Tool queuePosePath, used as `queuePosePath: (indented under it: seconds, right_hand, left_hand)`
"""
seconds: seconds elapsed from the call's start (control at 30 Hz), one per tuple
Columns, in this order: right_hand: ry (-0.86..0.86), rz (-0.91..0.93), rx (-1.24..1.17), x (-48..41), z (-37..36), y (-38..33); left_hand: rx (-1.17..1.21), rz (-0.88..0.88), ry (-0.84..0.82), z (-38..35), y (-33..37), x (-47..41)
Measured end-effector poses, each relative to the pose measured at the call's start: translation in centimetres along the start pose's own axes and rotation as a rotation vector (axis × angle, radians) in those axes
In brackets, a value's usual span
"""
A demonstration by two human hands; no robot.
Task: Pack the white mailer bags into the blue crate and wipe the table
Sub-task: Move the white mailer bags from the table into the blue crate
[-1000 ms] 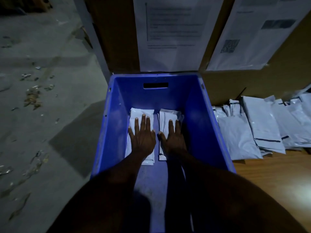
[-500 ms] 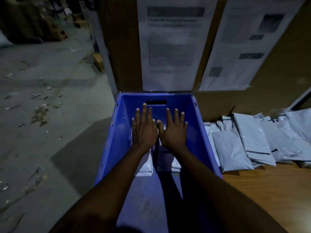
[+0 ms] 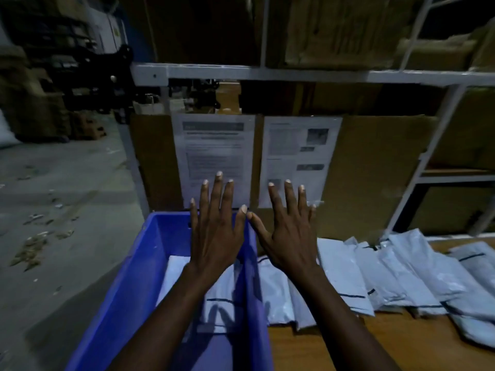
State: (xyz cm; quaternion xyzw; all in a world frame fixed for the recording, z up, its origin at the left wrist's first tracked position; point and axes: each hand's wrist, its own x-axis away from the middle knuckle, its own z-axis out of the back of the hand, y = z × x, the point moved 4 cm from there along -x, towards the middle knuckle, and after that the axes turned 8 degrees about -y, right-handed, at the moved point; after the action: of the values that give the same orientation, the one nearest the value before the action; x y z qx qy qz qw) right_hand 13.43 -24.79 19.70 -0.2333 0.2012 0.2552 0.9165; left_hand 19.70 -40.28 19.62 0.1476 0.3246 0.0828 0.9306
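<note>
Both hands (image 3: 217, 245) have lifted out of the crate (image 3: 128, 285).

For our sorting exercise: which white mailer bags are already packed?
The mailer bags lying inside the blue crate; the others lie in a row on the wooden table.

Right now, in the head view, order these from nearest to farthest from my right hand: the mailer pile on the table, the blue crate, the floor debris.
1. Mailer pile: under the right hand.
2. Blue crate: left.
3. Floor debris: far left.
</note>
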Motion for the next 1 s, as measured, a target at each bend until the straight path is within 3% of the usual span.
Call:
queuePosePath:
  seconds: [0.3, 0.57, 0.73, 1.0]
  right_hand:
    - [-0.039, -0.062, 0.050, 4.9, 8.1, 18.9]
    - [-0.199, -0.163, 0.059, 8.8, 9.7, 36.2]
    - [-0.318, -0.239, 0.044, 9.2, 7.1, 42.5]
    - [-0.564, -0.312, 0.063, 9.7, -2.1, 49.8]
  left_hand:
    - [-0.016, 0.013, -0.023, -8.2, 18.0, 1.8]
    - [0.008, 0.087, -0.198, -19.7, 28.5, 5.6]
    - [-0.019, 0.148, -0.379, -26.1, 29.0, 6.7]
    - [-0.075, 0.222, -0.511, -34.8, 24.2, 6.3]
